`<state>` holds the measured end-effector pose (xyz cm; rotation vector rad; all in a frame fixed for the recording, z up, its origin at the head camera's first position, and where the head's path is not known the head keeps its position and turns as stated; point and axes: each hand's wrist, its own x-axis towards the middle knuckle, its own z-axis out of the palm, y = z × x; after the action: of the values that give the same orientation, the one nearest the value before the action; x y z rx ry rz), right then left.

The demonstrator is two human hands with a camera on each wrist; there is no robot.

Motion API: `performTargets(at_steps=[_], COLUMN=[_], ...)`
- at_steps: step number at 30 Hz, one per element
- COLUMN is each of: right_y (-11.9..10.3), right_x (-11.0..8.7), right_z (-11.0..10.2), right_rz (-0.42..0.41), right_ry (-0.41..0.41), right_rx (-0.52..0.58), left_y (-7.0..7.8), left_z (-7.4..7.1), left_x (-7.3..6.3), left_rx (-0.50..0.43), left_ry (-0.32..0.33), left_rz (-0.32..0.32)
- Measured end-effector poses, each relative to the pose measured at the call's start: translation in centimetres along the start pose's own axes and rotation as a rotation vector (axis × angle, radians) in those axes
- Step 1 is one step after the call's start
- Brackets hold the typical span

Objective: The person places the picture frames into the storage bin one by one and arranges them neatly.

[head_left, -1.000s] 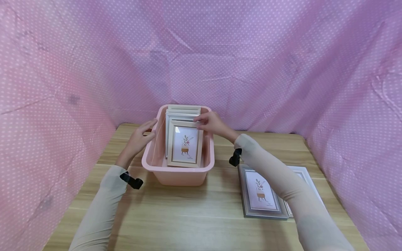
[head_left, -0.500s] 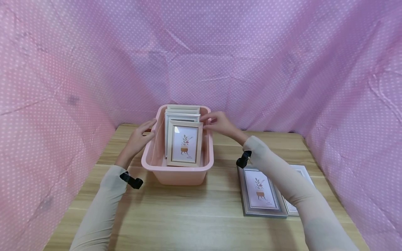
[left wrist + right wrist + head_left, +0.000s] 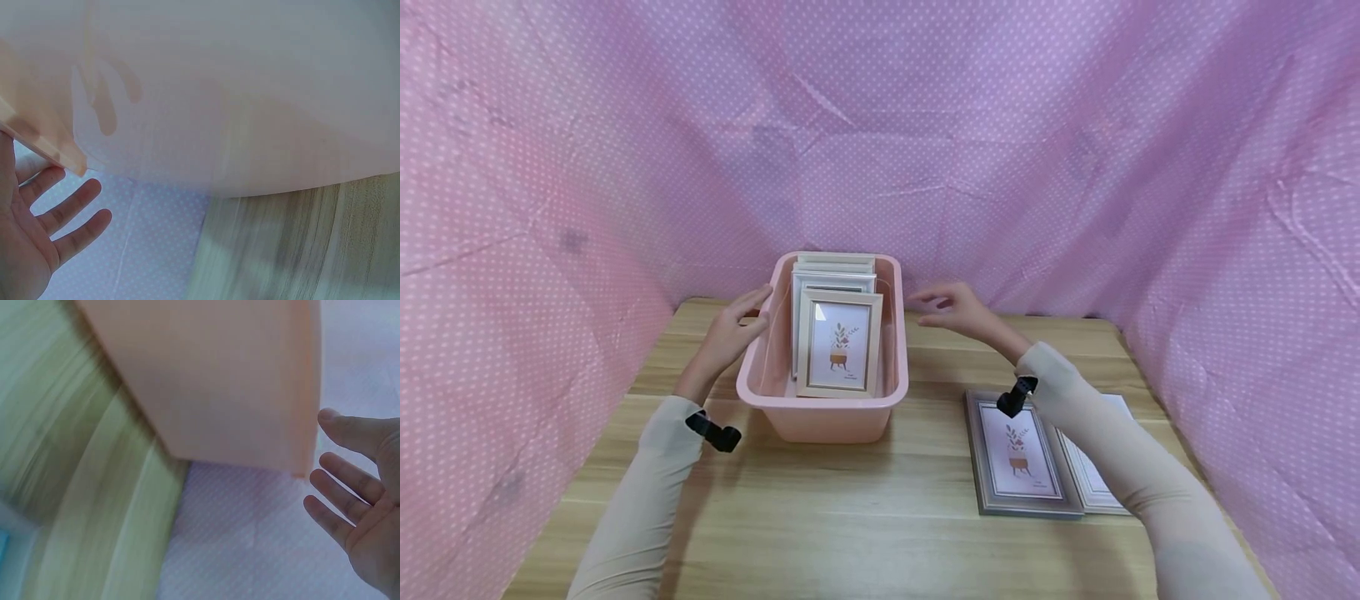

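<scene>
A pink plastic basin [image 3: 831, 423] holds several picture frames standing in a row, one behind another. The front one is a cream picture frame [image 3: 840, 343] with a potted-plant print; white picture frames [image 3: 835, 262] show their tops behind it. My left hand [image 3: 727, 335] rests at the basin's left rim, its fingers straight and spread in the left wrist view. Just off the right rim, my right hand [image 3: 958, 312] hovers with nothing in it. Its thumb and fingers [image 3: 340, 478] are extended and apart beside the basin wall in the right wrist view.
On the table's right lie a grey-brown picture frame [image 3: 1021, 454] with the same print and a white picture frame [image 3: 1093, 479], partly hidden under my right forearm. The wooden table [image 3: 850, 525] is bordered by pink dotted cloth [image 3: 880, 150] at the back and sides.
My right hand has let go of the cream frame's upper right corner and moved right, out past the basin's rim. The left hand stays where it was.
</scene>
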<state>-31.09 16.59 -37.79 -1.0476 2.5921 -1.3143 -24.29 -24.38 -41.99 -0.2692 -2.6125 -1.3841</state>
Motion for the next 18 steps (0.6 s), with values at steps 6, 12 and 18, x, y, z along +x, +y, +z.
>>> performTargets(at_steps=[6, 12, 18], right_y=[1.8, 3.4, 5.2], right_x=[-2.0, -4.0, -5.9], right_z=[-0.7, -1.4, -1.8], right_rz=[0.054, 0.089, 0.084], right_ry=[-0.034, -0.079, -0.115], right_rx=[-0.053, -0.117, -0.184], left_y=[0.0, 0.0, 0.1], left_z=[0.0, -0.1, -0.1], left_x=[-0.1, 0.0, 0.0], left_rx=[0.005, 0.001, 0.0], left_ry=[-0.002, 0.001, 0.004], left_rz=[-0.007, -0.007, -0.01])
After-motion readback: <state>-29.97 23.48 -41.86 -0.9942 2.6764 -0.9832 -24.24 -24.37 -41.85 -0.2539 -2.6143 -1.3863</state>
